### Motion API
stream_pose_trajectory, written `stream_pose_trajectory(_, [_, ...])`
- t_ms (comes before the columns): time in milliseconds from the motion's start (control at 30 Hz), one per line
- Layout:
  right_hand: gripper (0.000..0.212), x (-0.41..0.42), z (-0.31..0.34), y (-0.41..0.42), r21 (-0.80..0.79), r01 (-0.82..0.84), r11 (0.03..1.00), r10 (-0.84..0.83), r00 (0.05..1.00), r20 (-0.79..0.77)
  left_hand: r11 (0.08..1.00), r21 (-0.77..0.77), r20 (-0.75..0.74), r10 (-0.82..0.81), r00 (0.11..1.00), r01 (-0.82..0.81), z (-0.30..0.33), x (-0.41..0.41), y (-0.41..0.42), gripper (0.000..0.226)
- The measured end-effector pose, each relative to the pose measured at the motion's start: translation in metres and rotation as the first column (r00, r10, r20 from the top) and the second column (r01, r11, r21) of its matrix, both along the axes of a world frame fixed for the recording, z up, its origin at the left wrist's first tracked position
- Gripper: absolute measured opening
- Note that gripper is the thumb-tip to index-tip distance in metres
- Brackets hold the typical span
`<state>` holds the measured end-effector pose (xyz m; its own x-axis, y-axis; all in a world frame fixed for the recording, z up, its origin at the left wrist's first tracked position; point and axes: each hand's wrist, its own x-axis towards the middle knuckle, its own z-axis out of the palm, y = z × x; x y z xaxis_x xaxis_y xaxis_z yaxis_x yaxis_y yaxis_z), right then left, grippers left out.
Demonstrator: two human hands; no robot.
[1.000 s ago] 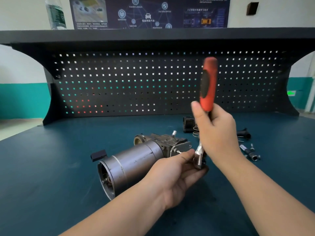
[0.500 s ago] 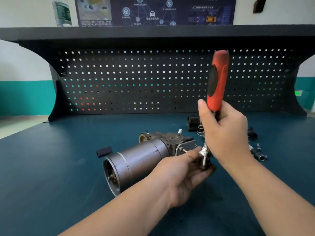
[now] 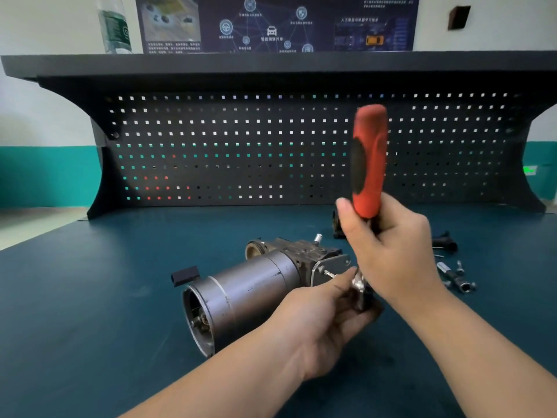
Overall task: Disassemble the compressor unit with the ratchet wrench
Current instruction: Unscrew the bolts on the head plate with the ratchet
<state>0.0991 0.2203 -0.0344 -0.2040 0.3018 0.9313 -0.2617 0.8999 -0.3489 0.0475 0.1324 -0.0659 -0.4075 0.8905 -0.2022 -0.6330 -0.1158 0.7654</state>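
Head view: compressor lying on its side mid-tabletop, open end toward me; my right hand wraps the red wrench handle, which stands nearly upright, its metal head low at the compressor's bolted plate. My left hand has its fingers curled around the wrench head there. Loose sockets lie right of my right hand.

Workbench: dark teal top, matte. Back panel: black pegboard with square holes, flared side supports. Black shelf across the top, bearing one clear plastic bottle with a green label at the left. Wall: white above, teal band below. Dark poster with diagrams above the shelf; small dark box mounted at upper right. Pale floor at left.
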Motion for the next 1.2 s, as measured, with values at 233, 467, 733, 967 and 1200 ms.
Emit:
stream_pose_trajectory(233, [0.037,-0.011,-0.009,0.029,-0.651,0.139,0.746,-0.108,0.99,0.088,1.0,-0.001,0.047,-0.016,0.999,0.016,0.001,-0.002,0.004,0.015])
stream_pose_trajectory(467, [0.03,-0.014,-0.018,0.04,-0.83,0.095,0.549,-0.032,0.995,0.093,1.0,-0.012,0.023,0.0,1.0,0.0,0.001,-0.003,0.004,0.019])
stream_pose_trajectory(733, [0.036,-0.005,-0.006,0.002,0.037,0.071,0.997,-0.07,0.997,-0.028,1.0,0.0,-0.006,0.014,1.0,-0.014,-0.001,-0.001,0.003,0.024])
stream_pose_trajectory(967, [0.024,-0.015,-0.021,0.047,-0.914,0.165,0.37,0.023,0.982,0.187,1.0,0.022,0.034,-0.007,0.999,0.006,0.002,-0.001,0.005,0.015])
stream_pose_trajectory(1200, [0.04,-0.003,0.0,0.015,-0.187,-0.002,0.982,-0.006,0.999,-0.047,1.0,0.004,0.015,0.024,1.0,-0.024,-0.002,-0.003,0.004,0.021])
